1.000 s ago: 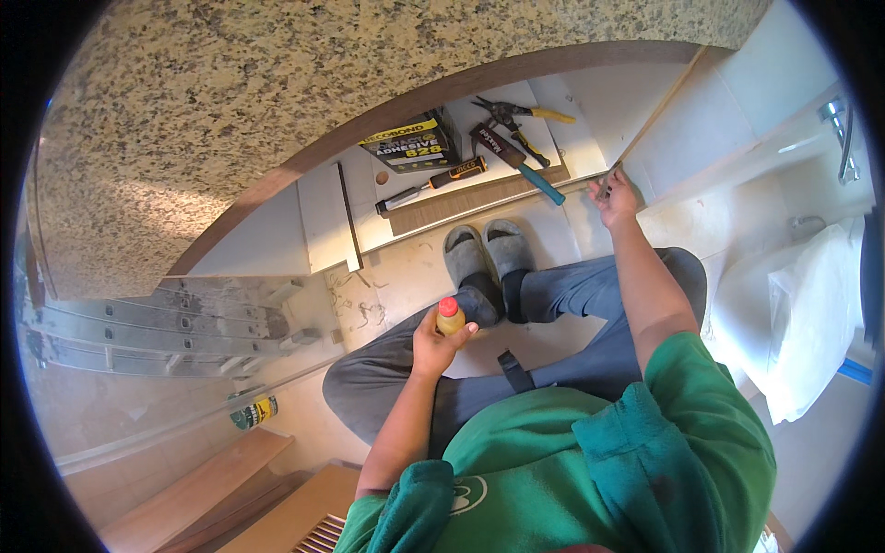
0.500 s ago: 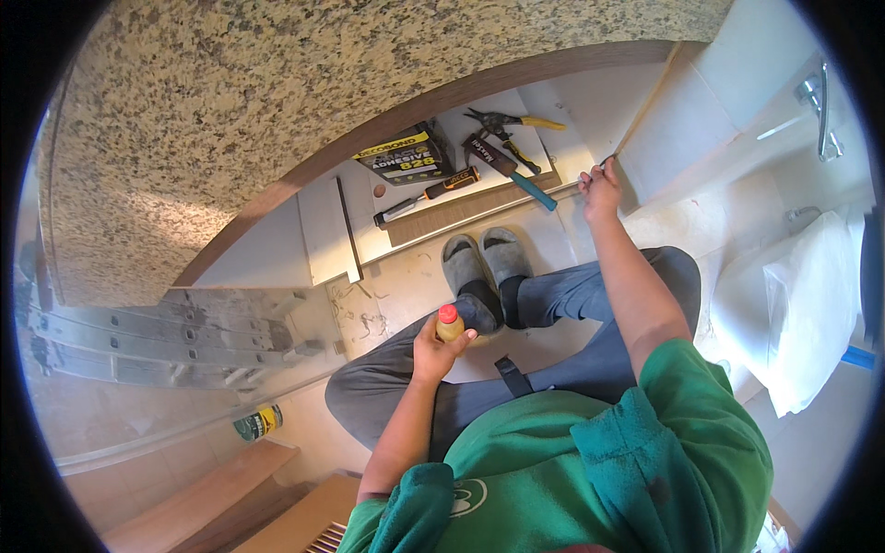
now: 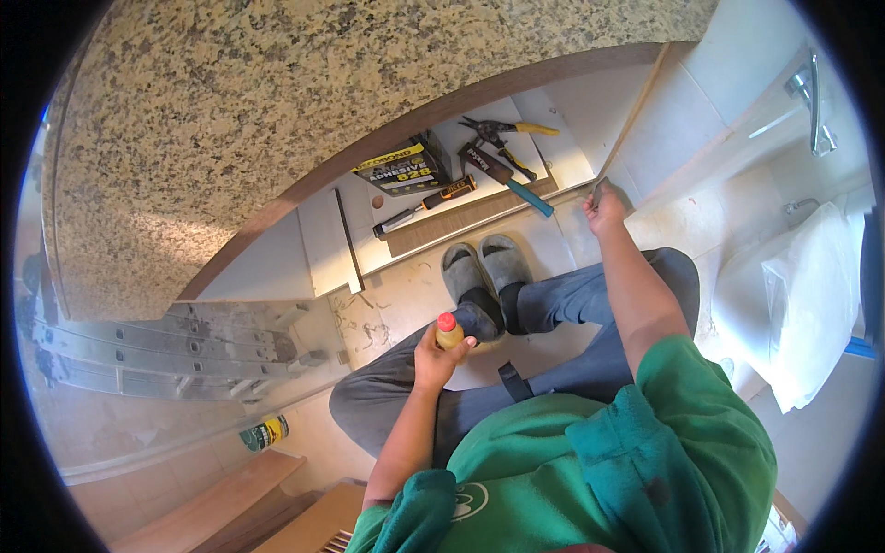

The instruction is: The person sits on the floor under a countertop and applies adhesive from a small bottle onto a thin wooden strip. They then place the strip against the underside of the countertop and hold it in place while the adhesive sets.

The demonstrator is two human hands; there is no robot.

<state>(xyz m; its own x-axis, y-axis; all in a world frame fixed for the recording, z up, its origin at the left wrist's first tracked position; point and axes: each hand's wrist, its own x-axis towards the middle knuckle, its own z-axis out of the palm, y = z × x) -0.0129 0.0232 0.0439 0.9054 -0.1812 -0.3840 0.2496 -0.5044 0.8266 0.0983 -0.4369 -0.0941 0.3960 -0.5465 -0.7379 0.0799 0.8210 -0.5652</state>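
My left hand (image 3: 435,361) is wrapped round a small yellowish bottle (image 3: 450,337) with a red cap, held upright above my left leg. Out to the right, my right hand (image 3: 604,210) is closed at the lower end of the cabinet's right edge strip (image 3: 636,115). A small dark greyish piece (image 3: 598,191) shows at its fingertips; its kind is too small to make out. Left of that hand, a hammer (image 3: 505,175) with a teal handle lies on the cabinet floor. Beside it are snips (image 3: 502,138) with yellow-and-black handles and a chisel (image 3: 426,205) with an orange-and-black handle.
A dark adhesive tin (image 3: 403,170) stands inside the cabinet, under a speckled granite countertop (image 3: 277,111). A thin dark strip (image 3: 348,240) lies on the cabinet floor. A ladder (image 3: 166,350) and a can (image 3: 265,433) are at left. A white plastic-covered fixture (image 3: 793,295) is at right.
My right hand has shifted slightly down, and the small dark piece at its fingertips shows more. My left hand keeps the bottle in nearly the same place. The view has tilted slightly.
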